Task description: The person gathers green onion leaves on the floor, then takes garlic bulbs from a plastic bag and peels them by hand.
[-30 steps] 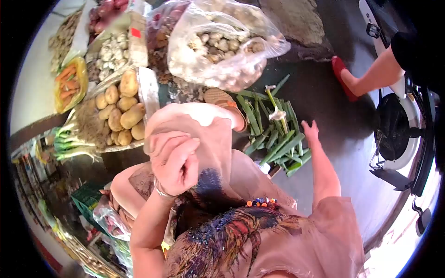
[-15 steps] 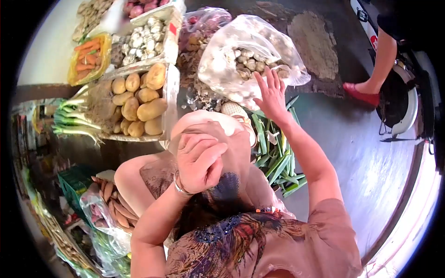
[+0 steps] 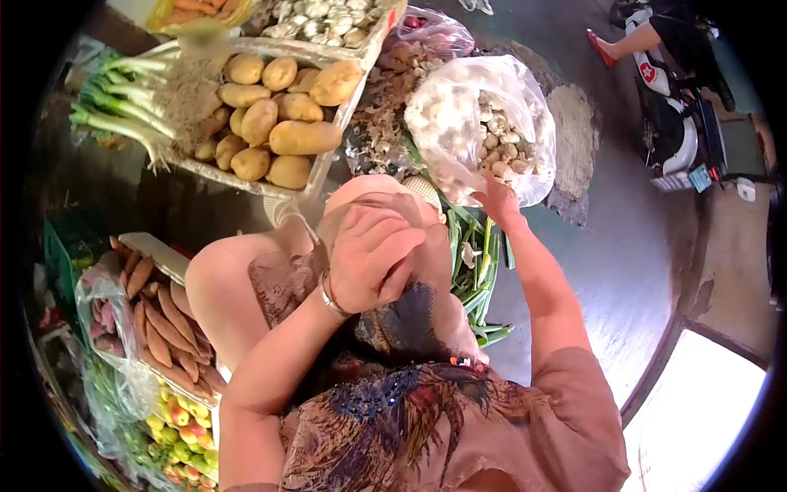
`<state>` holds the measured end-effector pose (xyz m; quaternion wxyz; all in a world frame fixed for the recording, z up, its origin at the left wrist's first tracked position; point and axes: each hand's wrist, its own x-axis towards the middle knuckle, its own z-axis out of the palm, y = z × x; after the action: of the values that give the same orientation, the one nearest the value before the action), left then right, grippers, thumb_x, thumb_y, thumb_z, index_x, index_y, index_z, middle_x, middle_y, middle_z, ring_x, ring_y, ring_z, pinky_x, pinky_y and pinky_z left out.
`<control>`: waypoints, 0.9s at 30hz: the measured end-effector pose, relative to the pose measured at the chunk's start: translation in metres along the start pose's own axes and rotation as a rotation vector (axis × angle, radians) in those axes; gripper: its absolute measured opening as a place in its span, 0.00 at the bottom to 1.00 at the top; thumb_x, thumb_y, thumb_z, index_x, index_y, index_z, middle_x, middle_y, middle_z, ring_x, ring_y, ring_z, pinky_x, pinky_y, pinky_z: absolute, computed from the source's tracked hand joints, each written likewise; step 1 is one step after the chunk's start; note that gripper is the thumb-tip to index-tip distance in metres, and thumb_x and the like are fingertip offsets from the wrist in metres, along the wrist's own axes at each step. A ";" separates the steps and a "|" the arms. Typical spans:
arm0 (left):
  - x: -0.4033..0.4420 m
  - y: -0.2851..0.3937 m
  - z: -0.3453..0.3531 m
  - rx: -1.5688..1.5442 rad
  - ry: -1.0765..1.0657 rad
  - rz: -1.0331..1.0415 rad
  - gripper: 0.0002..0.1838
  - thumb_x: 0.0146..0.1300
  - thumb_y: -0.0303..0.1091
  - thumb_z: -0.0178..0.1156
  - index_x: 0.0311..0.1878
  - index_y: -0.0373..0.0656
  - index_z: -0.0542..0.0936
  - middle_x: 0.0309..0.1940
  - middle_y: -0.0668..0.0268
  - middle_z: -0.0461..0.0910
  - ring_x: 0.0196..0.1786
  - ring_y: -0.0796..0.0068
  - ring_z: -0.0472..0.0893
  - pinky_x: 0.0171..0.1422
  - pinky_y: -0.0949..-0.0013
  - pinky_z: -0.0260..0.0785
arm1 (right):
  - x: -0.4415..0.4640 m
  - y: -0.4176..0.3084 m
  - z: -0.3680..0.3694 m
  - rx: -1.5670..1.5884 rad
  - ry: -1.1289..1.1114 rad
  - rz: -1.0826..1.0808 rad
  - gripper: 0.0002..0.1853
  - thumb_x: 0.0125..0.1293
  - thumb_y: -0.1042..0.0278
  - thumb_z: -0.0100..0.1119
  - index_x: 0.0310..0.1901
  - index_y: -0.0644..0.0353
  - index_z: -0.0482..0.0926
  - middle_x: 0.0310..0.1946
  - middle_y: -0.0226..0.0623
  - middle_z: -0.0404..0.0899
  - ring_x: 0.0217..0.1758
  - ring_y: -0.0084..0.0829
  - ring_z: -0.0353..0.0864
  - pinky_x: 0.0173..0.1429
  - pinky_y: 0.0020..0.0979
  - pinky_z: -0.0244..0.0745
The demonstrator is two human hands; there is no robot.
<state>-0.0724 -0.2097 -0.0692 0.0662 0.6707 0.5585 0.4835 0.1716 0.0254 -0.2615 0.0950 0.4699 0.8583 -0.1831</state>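
In the head view a clear plastic bag (image 3: 447,123) of garlic bulbs (image 3: 504,146) stands on the floor, its mouth wide. My right hand (image 3: 498,199) is at the bag's near edge, its fingers closed on the plastic. Over my knee is my left hand (image 3: 373,254), with a bracelet (image 3: 330,297) on the wrist. Its fingers are curled closed, and whatever may be inside them is hidden. Green leek leaves (image 3: 484,275) lie on the floor below the bag, beside my foot.
A white box of potatoes (image 3: 305,138) stands at upper left, with leeks (image 3: 131,98) beside it and a garlic box (image 3: 328,20) behind. Sweet potatoes (image 3: 168,316) and fruit (image 3: 184,430) are at lower left. A person's leg (image 3: 635,41) is beside a scooter (image 3: 672,123).
My right hand has come down from above the garlic to the bag's near edge and closed there. The view has shifted. The other person's foot appears farther off. My left hand stays curled.
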 end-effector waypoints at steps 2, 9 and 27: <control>-0.003 -0.006 -0.006 -0.012 0.027 -0.008 0.14 0.48 0.25 0.62 0.41 0.42 0.79 0.33 0.65 0.78 0.41 0.63 0.79 0.49 0.63 0.65 | 0.005 -0.009 -0.002 -0.131 -0.109 0.009 0.17 0.64 0.52 0.58 0.38 0.60 0.83 0.41 0.49 0.82 0.46 0.51 0.81 0.51 0.46 0.74; -0.015 -0.021 -0.016 -0.059 0.137 -0.034 0.13 0.49 0.24 0.60 0.41 0.43 0.78 0.32 0.64 0.77 0.39 0.62 0.78 0.49 0.62 0.65 | -0.002 -0.052 0.000 -0.363 -0.021 -0.216 0.09 0.59 0.68 0.53 0.34 0.57 0.84 0.34 0.44 0.84 0.43 0.46 0.84 0.44 0.43 0.79; 0.013 -0.009 0.007 0.067 -0.136 -0.165 0.14 0.48 0.25 0.60 0.42 0.43 0.80 0.35 0.62 0.81 0.42 0.59 0.79 0.51 0.59 0.66 | -0.138 -0.026 0.086 0.414 -0.054 -0.115 0.15 0.59 0.74 0.53 0.48 0.56 0.81 0.50 0.54 0.78 0.55 0.54 0.77 0.59 0.46 0.72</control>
<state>-0.0747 -0.1922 -0.0714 0.1213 0.6554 0.6220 0.4109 0.2239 -0.1281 -0.2880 0.0090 0.4245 0.8250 -0.3731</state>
